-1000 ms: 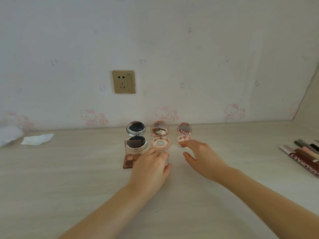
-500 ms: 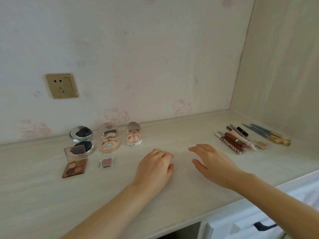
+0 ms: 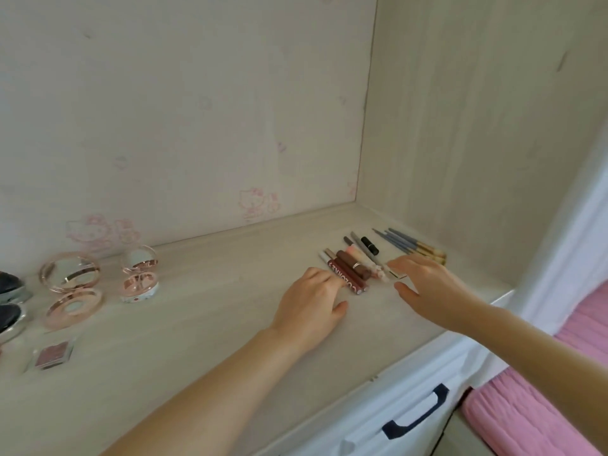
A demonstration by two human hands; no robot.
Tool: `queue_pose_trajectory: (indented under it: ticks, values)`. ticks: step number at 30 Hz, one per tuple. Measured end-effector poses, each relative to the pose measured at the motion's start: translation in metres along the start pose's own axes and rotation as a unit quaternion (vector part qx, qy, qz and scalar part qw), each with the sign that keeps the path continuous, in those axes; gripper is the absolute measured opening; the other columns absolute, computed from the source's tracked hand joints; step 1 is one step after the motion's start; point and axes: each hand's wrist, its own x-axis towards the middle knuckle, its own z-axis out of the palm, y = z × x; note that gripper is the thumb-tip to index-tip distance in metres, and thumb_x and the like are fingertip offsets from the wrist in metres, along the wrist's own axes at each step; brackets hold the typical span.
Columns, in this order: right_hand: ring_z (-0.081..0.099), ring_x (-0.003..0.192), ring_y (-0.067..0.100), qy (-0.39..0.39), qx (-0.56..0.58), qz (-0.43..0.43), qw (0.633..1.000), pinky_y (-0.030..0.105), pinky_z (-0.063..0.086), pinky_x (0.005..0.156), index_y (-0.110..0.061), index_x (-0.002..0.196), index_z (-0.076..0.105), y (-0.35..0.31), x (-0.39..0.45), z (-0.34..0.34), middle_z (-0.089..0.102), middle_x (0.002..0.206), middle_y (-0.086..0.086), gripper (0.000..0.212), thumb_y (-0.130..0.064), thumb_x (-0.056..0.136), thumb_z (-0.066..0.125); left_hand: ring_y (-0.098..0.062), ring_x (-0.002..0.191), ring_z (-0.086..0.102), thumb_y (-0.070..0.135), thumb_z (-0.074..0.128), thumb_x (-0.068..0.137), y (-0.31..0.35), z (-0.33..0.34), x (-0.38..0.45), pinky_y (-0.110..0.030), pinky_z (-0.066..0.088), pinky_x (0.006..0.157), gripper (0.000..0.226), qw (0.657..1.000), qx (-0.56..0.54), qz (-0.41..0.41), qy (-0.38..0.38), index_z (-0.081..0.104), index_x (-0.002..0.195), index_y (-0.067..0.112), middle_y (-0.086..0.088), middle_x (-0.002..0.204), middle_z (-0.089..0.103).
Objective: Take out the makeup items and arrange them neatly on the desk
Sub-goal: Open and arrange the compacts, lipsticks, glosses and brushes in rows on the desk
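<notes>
Bare left hand (image 3: 311, 299): palm down on the desk (image 3: 204, 330), fingers loosely curled, knuckles touching the near-left edge of the lip tube row (image 3: 350, 269); grasping nothing.
Right hand (image 3: 424, 284): released, fingers spread, hovering over the near-right end of the same row; fingertips at a small pale item (image 3: 393, 274), contact cannot be confirmed.
Step in hand, judged: squaring up the pencils and tubes from both sides.
Method advised: press inward evenly with both hands, keep near ends level, avoid rolling the round tubes.
Lip tube row: roughly six to eight slim pieces lying side by side, far right of desk; exact count obscured by overlap.
Brushes (image 3: 411, 246): about four, blue handles, just right of the row, against the side panel.
Rose-gold compacts: two, both open, large (image 3: 70, 287) and small (image 3: 139, 274), far left.
Dark compact (image 3: 10, 301): one, open, cut by left frame edge.
Single eyeshadow pan (image 3: 52, 353): one, near left.
Drawer handle (image 3: 416, 411): one, below desk edge.
</notes>
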Motion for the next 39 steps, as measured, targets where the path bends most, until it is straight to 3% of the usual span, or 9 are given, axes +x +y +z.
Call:
queue_pose_trajectory:
  ticks: [6, 11, 16, 20, 23, 27, 31, 35, 39]
  values:
    - [0.043, 0.133, 0.022, -0.067, 0.004, 0.058, 0.996, 0.032, 0.033, 0.110, -0.015, 0.139, 0.046, 0.045, 0.024, -0.005, 0.048, 0.142, 0.005, 0.050, -0.014, 0.089, 0.057, -0.016, 0.120, 0.043, 0.031, 0.061, 0.085, 0.029, 0.030, 0.051, -0.028, 0.038, 0.097, 0.031, 0.999, -0.031, 0.020, -0.013, 0.065, 0.112, 0.017, 0.001, 0.117, 0.062]
    - [0.043, 0.133, 0.018, -0.142, 0.033, 0.100, 0.984, 0.028, 0.034, 0.108, -0.019, 0.144, 0.038, 0.051, 0.047, -0.007, 0.046, 0.144, -0.001, 0.066, -0.012, 0.083, 0.062, -0.025, 0.114, 0.046, 0.032, 0.060, 0.087, 0.040, 0.048, 0.081, -0.034, 0.042, 0.091, 0.031, 0.999, -0.018, 0.005, -0.043, 0.065, 0.107, 0.009, -0.008, 0.109, 0.064]
    - [0.045, 0.128, 0.018, -0.184, -0.027, 0.077, 0.980, 0.038, 0.038, 0.105, -0.029, 0.136, 0.047, 0.050, 0.056, -0.004, 0.054, 0.135, -0.008, 0.058, -0.018, 0.081, 0.059, -0.028, 0.114, 0.047, 0.033, 0.060, 0.088, 0.044, 0.056, 0.101, -0.040, 0.042, 0.091, 0.034, 0.999, -0.008, -0.013, -0.046, 0.065, 0.110, 0.007, -0.011, 0.109, 0.065]
    - [0.058, 0.105, 0.020, -0.184, -0.032, 0.047, 0.981, 0.039, 0.049, 0.089, -0.029, 0.103, 0.062, 0.045, 0.057, -0.006, 0.065, 0.105, -0.007, 0.028, -0.014, 0.081, 0.054, -0.034, 0.103, 0.049, 0.028, 0.058, 0.091, 0.049, 0.059, 0.105, -0.038, 0.037, 0.073, 0.027, 0.998, 0.009, -0.005, -0.064, 0.061, 0.105, 0.005, -0.016, 0.101, 0.065]
    - [0.054, 0.110, 0.017, -0.171, -0.018, 0.058, 0.983, 0.030, 0.044, 0.092, -0.027, 0.118, 0.062, 0.048, 0.055, -0.008, 0.062, 0.114, -0.007, 0.033, -0.021, 0.086, 0.057, -0.034, 0.098, 0.048, 0.027, 0.058, 0.091, 0.051, 0.061, 0.103, -0.036, 0.028, 0.067, 0.026, 0.998, 0.011, -0.007, -0.058, 0.059, 0.105, 0.004, -0.018, 0.098, 0.065]
    - [0.053, 0.108, 0.015, -0.163, 0.013, 0.061, 0.985, 0.022, 0.037, 0.084, -0.025, 0.123, 0.059, 0.054, 0.050, -0.007, 0.060, 0.116, -0.005, 0.037, -0.024, 0.086, 0.063, -0.031, 0.097, 0.046, 0.026, 0.061, 0.089, 0.055, 0.058, 0.102, -0.035, 0.031, 0.068, 0.029, 0.998, -0.019, -0.005, -0.066, 0.057, 0.108, 0.005, -0.018, 0.099, 0.062]
    - [0.058, 0.105, 0.009, -0.153, 0.041, 0.060, 0.986, 0.027, 0.048, 0.092, -0.028, 0.121, 0.060, 0.057, 0.044, -0.014, 0.063, 0.116, -0.009, 0.041, -0.029, 0.081, 0.070, -0.028, 0.099, 0.045, 0.020, 0.061, 0.087, 0.057, 0.048, 0.098, -0.035, 0.035, 0.070, 0.025, 0.996, -0.052, -0.002, -0.072, 0.058, 0.109, 0.007, -0.014, 0.100, 0.060]
    - [0.060, 0.099, 0.003, -0.137, 0.094, 0.054, 0.985, 0.018, 0.047, 0.084, -0.031, 0.119, 0.061, 0.053, 0.036, -0.029, 0.062, 0.112, -0.013, 0.044, -0.035, 0.077, 0.076, -0.024, 0.113, 0.050, 0.028, 0.069, 0.081, 0.058, 0.032, 0.095, -0.035, 0.042, 0.091, 0.045, 0.989, -0.128, -0.019, -0.075, 0.056, 0.122, 0.013, -0.006, 0.118, 0.062]
    - [0.063, 0.094, 0.001, -0.104, 0.142, 0.039, 0.984, 0.014, 0.047, 0.080, -0.029, 0.115, 0.063, 0.034, 0.032, -0.039, 0.065, 0.107, -0.012, 0.041, -0.033, 0.077, 0.077, -0.015, 0.111, 0.058, 0.028, 0.075, 0.074, 0.050, 0.009, 0.087, -0.024, 0.045, 0.088, 0.057, 0.972, -0.215, -0.077, -0.050, 0.055, 0.127, 0.020, 0.000, 0.120, 0.063]
